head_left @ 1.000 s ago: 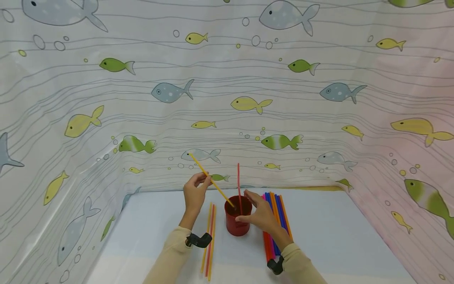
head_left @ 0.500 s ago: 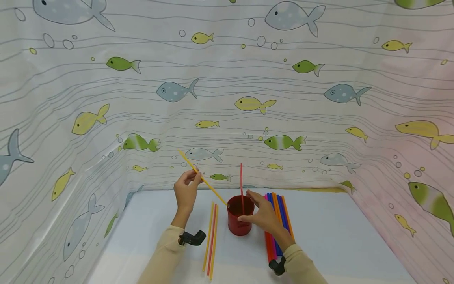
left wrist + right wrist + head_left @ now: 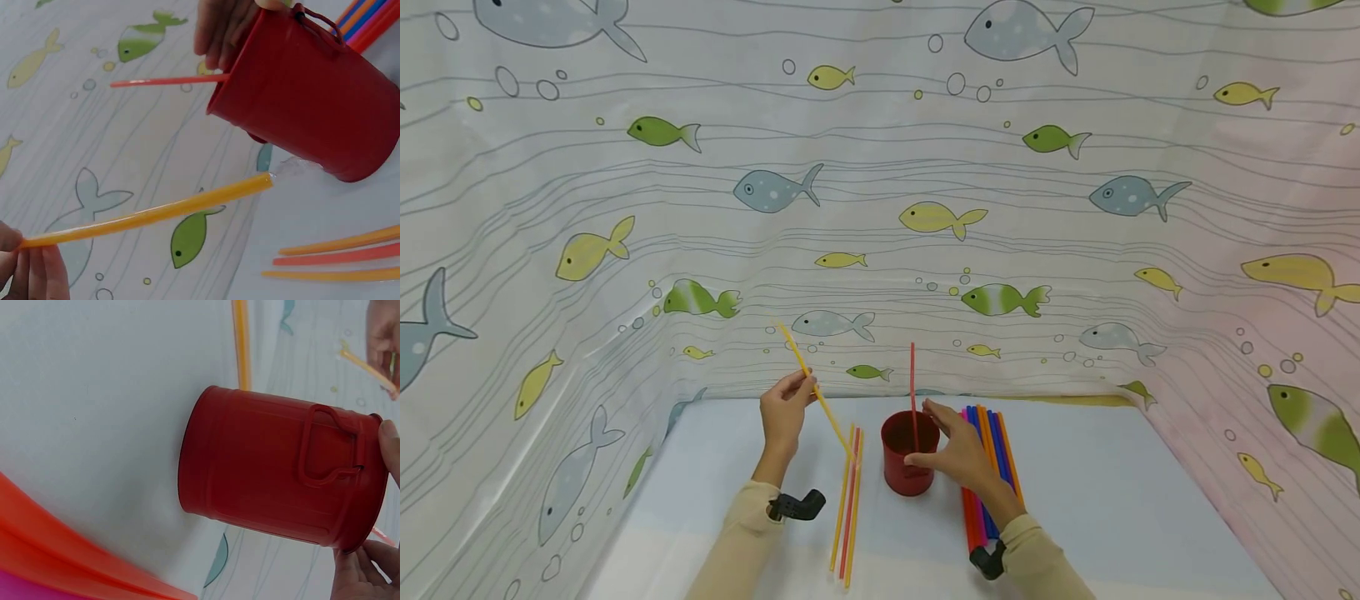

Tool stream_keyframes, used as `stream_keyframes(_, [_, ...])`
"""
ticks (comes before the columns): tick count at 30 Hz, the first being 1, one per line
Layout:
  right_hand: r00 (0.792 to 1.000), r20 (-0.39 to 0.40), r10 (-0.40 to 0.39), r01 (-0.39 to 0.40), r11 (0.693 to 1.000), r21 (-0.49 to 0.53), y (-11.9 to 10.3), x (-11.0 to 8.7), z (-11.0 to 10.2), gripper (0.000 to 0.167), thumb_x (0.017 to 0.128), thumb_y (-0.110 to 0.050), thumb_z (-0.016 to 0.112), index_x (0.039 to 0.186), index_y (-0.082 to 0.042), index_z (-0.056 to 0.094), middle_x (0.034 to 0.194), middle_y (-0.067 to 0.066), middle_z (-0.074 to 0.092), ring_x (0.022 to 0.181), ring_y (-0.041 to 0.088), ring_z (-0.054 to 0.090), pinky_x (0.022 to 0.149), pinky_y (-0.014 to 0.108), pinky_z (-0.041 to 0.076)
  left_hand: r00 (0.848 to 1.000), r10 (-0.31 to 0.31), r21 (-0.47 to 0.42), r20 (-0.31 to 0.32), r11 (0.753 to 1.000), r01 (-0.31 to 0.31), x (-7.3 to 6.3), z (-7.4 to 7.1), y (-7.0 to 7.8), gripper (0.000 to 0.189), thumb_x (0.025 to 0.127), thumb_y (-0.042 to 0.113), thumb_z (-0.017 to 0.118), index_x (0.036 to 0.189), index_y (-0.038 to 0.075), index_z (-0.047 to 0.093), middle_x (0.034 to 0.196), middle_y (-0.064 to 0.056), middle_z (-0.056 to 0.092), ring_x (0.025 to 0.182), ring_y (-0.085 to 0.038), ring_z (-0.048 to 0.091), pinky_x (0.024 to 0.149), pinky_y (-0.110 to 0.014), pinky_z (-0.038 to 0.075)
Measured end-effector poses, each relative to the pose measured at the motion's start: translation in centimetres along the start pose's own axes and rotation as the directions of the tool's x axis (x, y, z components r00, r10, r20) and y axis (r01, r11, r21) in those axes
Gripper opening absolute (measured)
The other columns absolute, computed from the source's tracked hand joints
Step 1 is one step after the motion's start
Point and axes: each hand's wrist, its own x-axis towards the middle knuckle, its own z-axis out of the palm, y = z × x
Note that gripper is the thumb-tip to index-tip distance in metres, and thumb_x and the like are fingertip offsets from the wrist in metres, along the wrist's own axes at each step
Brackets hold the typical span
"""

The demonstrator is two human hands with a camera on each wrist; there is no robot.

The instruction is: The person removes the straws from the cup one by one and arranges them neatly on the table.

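My left hand [image 3: 782,421] pinches a yellow straw [image 3: 156,211] near its upper part. The straw slants down to the right, its lower end left of the red metal bucket [image 3: 908,477]; a wisp of clear film shows at that end in the left wrist view. With thumb and fingers spread across the rim, my right hand [image 3: 961,454] holds the bucket upright on the table. A red straw [image 3: 913,371] stands inside it and rises above the rim. The right wrist view shows the bucket's side handle [image 3: 328,447] hanging near the rim.
Three straws, two yellow and one red [image 3: 850,517], lie side by side between my left wrist and the bucket. Right of it lies a row of thicker orange, blue, magenta and red tubes [image 3: 992,450], partly under my right arm. A fish-print curtain [image 3: 880,167] surrounds the white table [image 3: 1112,500].
My left hand has drawn the yellow straw out of the bucket and moved left and slightly down, so its lower end overlaps the lying straws. My right hand keeps its hold on the bucket.
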Motion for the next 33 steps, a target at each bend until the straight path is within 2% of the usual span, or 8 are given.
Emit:
stream_keyframes(7, [1.0,0.001,-0.008,0.008,1.0,-0.001,0.1,0.0,-0.1,0.096,0.066,-0.035,0.092,0.147,-0.016,0.045,0.141,-0.002,0.051,0.132,0.022,0.046,0.103,0.052,0.044,0.995,-0.095,0.001,0.018,0.995,0.095,-0.7,-0.5,-1.8,0.028,0.091,0.015,0.071,0.114,-0.002,0.069,0.108,-0.022,0.066,0.094,-0.03,0.068,0.077,-0.028,0.059])
stream_keyframes(13, [1.0,-0.007,-0.018,0.018,1.0,0.004,0.3,0.2,-0.1,0.097,0.064,-0.038,0.092,0.146,-0.013,0.045,0.142,0.003,0.051,0.132,0.021,0.046,0.104,0.051,0.043,0.985,-0.154,-0.004,0.08,0.988,0.155,-1.4,-0.9,-3.2,0.029,0.092,0.011,0.069,0.115,-0.007,0.067,0.111,-0.026,0.065,0.101,-0.038,0.065,0.079,-0.03,0.059])
stream_keyframes(19, [1.0,0.003,-0.009,0.009,1.0,-0.001,0.3,0.1,-0.1,0.098,0.064,-0.041,0.091,0.147,-0.013,0.045,0.142,0.002,0.051,0.132,0.022,0.046,0.103,0.051,0.044,0.972,-0.223,0.051,0.074,0.974,0.219,-2.3,-1.5,-5.1,0.025,0.092,0.012,0.07,0.113,-0.002,0.07,0.107,-0.019,0.069,0.097,-0.028,0.068,0.077,-0.029,0.06])
stream_keyframes(28, [1.0,0.005,0.003,-0.003,1.0,-0.012,0.0,0.0,-0.1,0.098,0.065,-0.038,0.092,0.146,-0.011,0.045,0.142,0.006,0.051,0.132,0.025,0.046,0.102,0.055,0.044,0.97,-0.222,0.14,0.099,0.968,0.207,-3.6,-1.2,-7.2,0.028,0.09,0.012,0.071,0.112,-0.007,0.07,0.102,-0.018,0.071,0.093,-0.028,0.069,0.073,-0.027,0.06])
stream_keyframes(33, [1.0,0.005,0.01,-0.01,1.0,-0.013,0.0,0.0,-0.2,0.098,0.065,-0.038,0.092,0.147,-0.013,0.045,0.142,0.005,0.051,0.132,0.024,0.046,0.102,0.053,0.044,0.964,-0.241,0.18,0.107,0.959,0.22,-4.3,-1.2,-7.9,0.025,0.09,0.011,0.071,0.109,-0.005,0.071,0.1,-0.017,0.071,0.089,-0.022,0.069,0.072,-0.028,0.06])
